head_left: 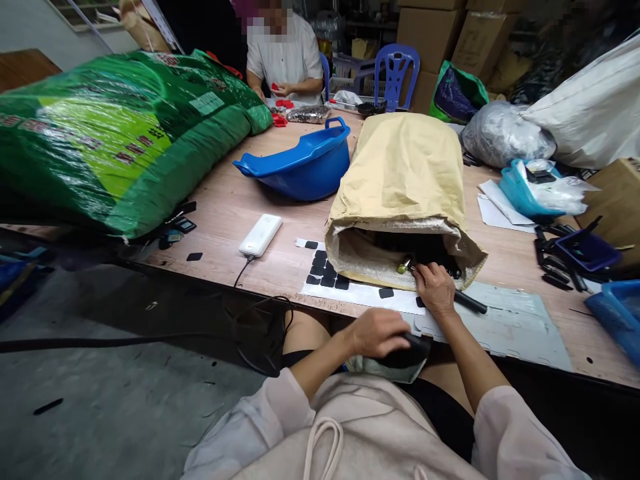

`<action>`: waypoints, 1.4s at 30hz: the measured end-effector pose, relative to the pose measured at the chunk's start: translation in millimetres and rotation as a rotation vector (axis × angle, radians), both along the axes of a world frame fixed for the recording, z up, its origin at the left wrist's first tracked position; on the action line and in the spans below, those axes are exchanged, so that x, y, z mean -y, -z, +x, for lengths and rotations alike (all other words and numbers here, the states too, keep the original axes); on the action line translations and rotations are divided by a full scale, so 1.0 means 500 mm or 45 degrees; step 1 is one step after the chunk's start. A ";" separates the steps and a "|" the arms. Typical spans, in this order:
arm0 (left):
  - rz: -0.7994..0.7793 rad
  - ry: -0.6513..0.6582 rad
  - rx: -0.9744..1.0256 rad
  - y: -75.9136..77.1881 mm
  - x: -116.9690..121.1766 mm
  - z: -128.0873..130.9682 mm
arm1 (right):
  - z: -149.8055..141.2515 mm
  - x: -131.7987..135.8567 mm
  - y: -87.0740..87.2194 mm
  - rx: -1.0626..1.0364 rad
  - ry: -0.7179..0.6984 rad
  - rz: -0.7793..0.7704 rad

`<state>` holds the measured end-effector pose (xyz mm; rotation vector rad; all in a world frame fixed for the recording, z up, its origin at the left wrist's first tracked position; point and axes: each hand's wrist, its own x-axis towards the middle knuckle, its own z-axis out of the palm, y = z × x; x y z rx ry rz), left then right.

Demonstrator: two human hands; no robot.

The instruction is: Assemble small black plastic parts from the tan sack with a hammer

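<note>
My right hand (435,288) is at the mouth of a tan woven sack (403,167) lying on its side on the table. Its fingers are curled beside a small shiny piece with a yellowish end (404,265); their grip is partly hidden. Dark contents show inside the sack. A black rod-like piece (470,302) lies just right of that wrist. Over my lap, my left hand (381,332) has its fingers bent at a black object (413,350), whose kind I cannot make out. A grey-green open pouch or container (390,370) sits below it.
Black rounded squares (325,270) lie on a white strip. Around them are a corded white power bank (261,235), a blue basin (313,163) and a large green sack (125,133). Black parts and a dark blue tray (587,250) are at right. Another person (285,57) sits across.
</note>
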<state>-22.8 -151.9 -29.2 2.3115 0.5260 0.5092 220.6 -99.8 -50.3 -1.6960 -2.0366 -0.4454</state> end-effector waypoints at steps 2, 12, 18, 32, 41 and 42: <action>-0.066 0.142 -0.066 0.034 0.057 -0.003 | -0.001 0.000 0.001 0.009 0.014 -0.005; -0.451 -0.325 -0.740 0.221 0.063 0.027 | -0.006 -0.002 0.004 0.017 0.034 -0.029; -0.185 0.197 -0.340 0.124 0.072 0.038 | -0.010 -0.001 0.006 0.056 0.055 -0.034; -0.156 -1.201 0.082 -0.010 -0.350 0.096 | -0.007 -0.002 0.010 0.044 0.047 0.011; -0.050 -1.084 0.099 0.007 -0.336 0.065 | -0.007 -0.002 0.010 0.044 0.047 0.010; -0.043 -1.022 0.074 0.005 -0.323 0.054 | -0.007 -0.001 0.009 0.052 0.043 0.016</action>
